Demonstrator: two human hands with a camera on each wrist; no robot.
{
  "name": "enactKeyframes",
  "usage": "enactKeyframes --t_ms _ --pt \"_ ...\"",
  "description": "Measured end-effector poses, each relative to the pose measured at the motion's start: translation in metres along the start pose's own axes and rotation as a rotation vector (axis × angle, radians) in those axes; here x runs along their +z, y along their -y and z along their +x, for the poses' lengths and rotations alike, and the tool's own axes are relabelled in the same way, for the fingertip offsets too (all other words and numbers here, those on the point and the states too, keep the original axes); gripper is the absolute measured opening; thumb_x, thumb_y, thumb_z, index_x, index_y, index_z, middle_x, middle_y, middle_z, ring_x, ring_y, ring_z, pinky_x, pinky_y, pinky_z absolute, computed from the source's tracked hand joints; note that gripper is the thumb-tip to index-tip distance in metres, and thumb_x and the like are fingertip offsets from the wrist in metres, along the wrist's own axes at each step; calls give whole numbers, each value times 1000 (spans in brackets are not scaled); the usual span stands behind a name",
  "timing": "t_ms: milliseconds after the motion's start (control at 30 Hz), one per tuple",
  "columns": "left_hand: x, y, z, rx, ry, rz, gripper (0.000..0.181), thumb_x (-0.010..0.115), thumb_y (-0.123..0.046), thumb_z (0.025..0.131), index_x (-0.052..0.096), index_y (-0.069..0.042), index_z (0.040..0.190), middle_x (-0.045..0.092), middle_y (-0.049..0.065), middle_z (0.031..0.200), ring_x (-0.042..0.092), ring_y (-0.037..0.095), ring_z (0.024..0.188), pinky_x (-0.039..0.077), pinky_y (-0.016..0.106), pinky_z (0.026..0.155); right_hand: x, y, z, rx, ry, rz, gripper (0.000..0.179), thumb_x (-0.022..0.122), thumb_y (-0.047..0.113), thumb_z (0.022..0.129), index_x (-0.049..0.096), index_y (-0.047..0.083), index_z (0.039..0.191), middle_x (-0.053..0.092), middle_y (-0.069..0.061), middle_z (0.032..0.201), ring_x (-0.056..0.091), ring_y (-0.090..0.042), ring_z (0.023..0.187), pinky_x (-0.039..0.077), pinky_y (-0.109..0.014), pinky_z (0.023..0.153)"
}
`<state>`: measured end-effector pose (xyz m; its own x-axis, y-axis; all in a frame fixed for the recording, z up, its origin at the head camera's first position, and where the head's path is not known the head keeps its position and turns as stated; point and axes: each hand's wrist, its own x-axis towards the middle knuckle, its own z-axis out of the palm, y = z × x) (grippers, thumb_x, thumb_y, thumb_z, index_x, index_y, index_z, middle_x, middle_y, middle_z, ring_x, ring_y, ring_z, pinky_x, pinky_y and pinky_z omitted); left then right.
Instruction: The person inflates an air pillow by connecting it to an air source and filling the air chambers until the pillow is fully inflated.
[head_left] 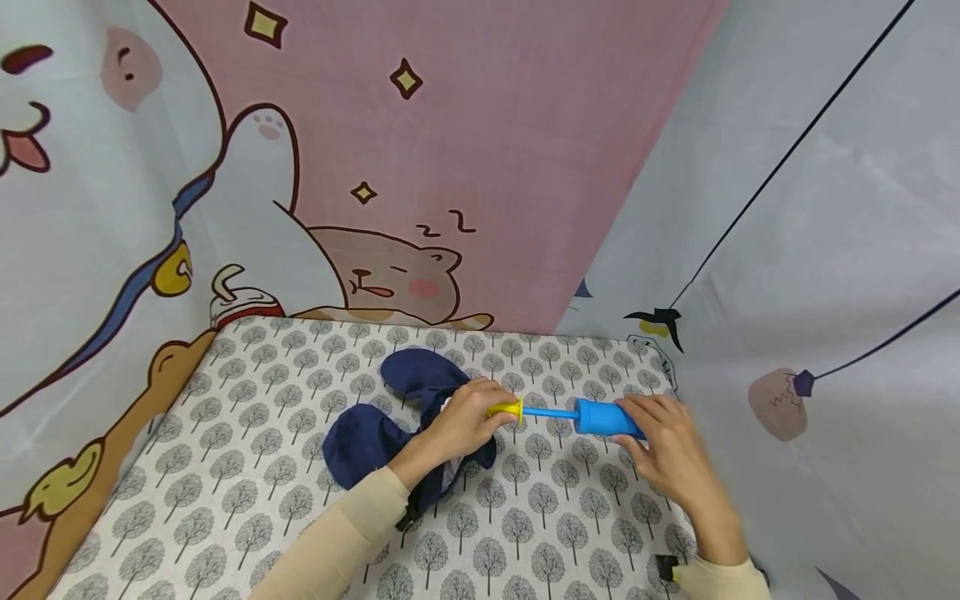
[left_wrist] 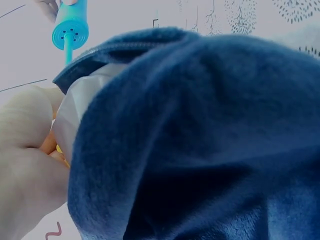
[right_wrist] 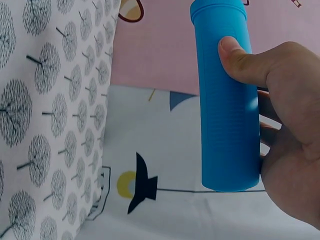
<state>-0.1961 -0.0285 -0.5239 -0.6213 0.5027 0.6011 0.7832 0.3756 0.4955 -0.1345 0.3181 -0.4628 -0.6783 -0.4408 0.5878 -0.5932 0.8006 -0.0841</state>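
Observation:
A small hand pump has a blue barrel (head_left: 596,417), a thin blue rod (head_left: 551,413) drawn out of it, and a yellow end piece (head_left: 513,409). My right hand (head_left: 667,442) grips the barrel, its thumb lying along the side in the right wrist view. My left hand (head_left: 468,417) holds the yellow end, close against the navy plush neck pillow (head_left: 360,442). White inner lining (left_wrist: 75,102) shows at the pillow's unzipped opening (left_wrist: 120,47), beside the left fingers. Those fingers and the pillow hide the pump's tip.
The pillow lies on a white tabletop cloth (head_left: 517,525) printed with grey trees. Cartoon-printed curtains (head_left: 487,167) stand behind it and at both sides, with the right-hand curtain (head_left: 825,333) close by my right hand.

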Motion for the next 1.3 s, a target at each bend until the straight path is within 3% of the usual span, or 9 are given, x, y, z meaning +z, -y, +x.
enactKeyframes --t_ms 467,667,833,900,1100,1300 --pt "-10 -21 5 -94 79 33 23 84 -17 102 84 -5 122 83 9 114 73 21 99 62 30 87 17 22 14 -27 14 -6 58 103 6 73 80 -6 125 82 -24 121 70 -46 109 53 -64 96" --pt "-6 -15 4 -64 57 17 23 84 -18 103 84 -6 122 82 8 112 73 21 98 62 31 86 23 32 21 -50 13 -18 58 104 7 73 80 -7 124 82 -22 119 70 -43 106 56 -64 96" --pt "8 2 0 -28 0 -17 22 86 -19 101 84 -8 120 82 6 110 73 20 98 62 30 86 32 38 25 -67 13 -41 56 104 11 76 80 -6 124 82 -22 120 70 -44 107 57 -64 96" --pt "11 6 -1 -43 5 -26 23 86 -20 101 85 -9 121 82 5 111 73 20 99 63 32 86 36 41 26 -74 11 -53 56 104 13 77 80 -6 124 81 -23 120 70 -44 106 56 -64 95" --pt "13 5 1 -69 39 3 25 85 -21 102 85 -8 123 82 6 112 74 21 101 64 35 89 41 46 28 -77 7 -67 58 105 13 75 80 -6 124 81 -21 120 70 -43 106 53 -59 90" --pt "6 2 3 3 27 22 25 85 -21 102 84 -8 123 84 7 113 76 21 101 65 32 89 34 44 30 -65 41 -50 60 105 17 77 79 -3 127 82 -21 122 72 -42 109 58 -62 95"
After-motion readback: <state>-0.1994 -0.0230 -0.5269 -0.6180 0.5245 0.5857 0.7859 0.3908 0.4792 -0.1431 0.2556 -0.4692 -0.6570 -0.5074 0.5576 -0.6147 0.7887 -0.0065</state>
